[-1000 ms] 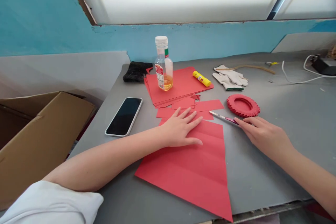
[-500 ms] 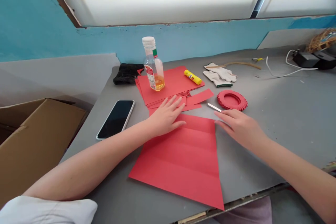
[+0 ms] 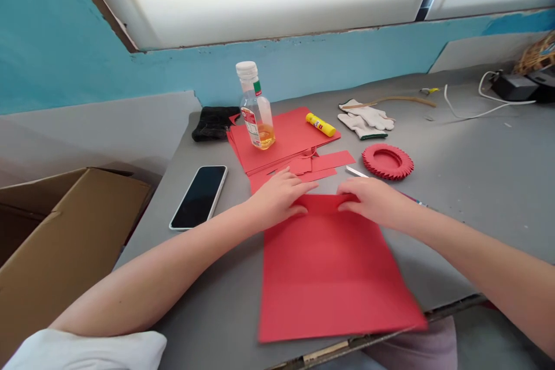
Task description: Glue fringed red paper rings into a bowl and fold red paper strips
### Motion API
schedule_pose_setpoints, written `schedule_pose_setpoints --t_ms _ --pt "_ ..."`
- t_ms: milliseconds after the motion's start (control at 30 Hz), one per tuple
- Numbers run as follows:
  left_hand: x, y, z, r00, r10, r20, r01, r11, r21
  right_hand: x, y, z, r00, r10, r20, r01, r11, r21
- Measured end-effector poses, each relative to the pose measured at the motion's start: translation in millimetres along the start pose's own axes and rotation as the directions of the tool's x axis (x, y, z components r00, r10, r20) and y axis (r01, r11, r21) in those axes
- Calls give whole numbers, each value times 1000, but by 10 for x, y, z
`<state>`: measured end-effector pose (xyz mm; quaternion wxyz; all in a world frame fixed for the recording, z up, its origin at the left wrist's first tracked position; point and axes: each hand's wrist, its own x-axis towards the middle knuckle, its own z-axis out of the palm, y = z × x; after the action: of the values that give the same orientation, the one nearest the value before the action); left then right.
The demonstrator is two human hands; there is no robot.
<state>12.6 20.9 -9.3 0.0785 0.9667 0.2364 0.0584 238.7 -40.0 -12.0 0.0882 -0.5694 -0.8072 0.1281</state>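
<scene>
A large red paper sheet (image 3: 333, 272) with faint fold lines spreads before me, its near edge at the table's front edge. At its far left corner, my left hand (image 3: 280, 199) grips it, thumb on top and fingers over the far edge. My right hand (image 3: 368, 201) pinches the same far edge further right. Behind the right hand lies a slim craft knife (image 3: 356, 171), its middle hidden by that hand. Red paper strips (image 3: 332, 160) lie just beyond my hands. A round, pleated red paper ring (image 3: 388, 162) sits beyond the right hand.
A bottle (image 3: 259, 118) and a yellow glue stick (image 3: 321, 125) rest on stacked red sheets (image 3: 288, 127). A phone (image 3: 198, 198) lies left, with a cardboard box (image 3: 73, 225) beside the table. Gloves (image 3: 366, 118), a black cloth item (image 3: 213, 123) and a white cable (image 3: 468, 115) lie farther back.
My right hand has left the knife, moved left and taken the sheet's far edge. The sheet has turned, its near edge swinging right. My left hand has closed onto the far edge.
</scene>
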Motion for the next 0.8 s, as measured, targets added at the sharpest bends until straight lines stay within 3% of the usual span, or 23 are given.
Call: schedule_pose_setpoints --t_ms 133,367,600,800 --pt "-49 140 69 995 -55 -81 61 996 65 -228 -34 73 980 -101 -173 51 961 -271" --pt "-353 486 378 995 -12 -96 24 992 124 -603 -100 407 907 -345 -240 216 873 -437" --pt "-474 682 415 993 -2 118 3 1000 -11 -761 -297 570 959 -246 -144 185 921 -343" --pt "-455 653 449 988 18 156 -8 998 -65 -779 -342 602 960 -236 -149 177 928 -327"
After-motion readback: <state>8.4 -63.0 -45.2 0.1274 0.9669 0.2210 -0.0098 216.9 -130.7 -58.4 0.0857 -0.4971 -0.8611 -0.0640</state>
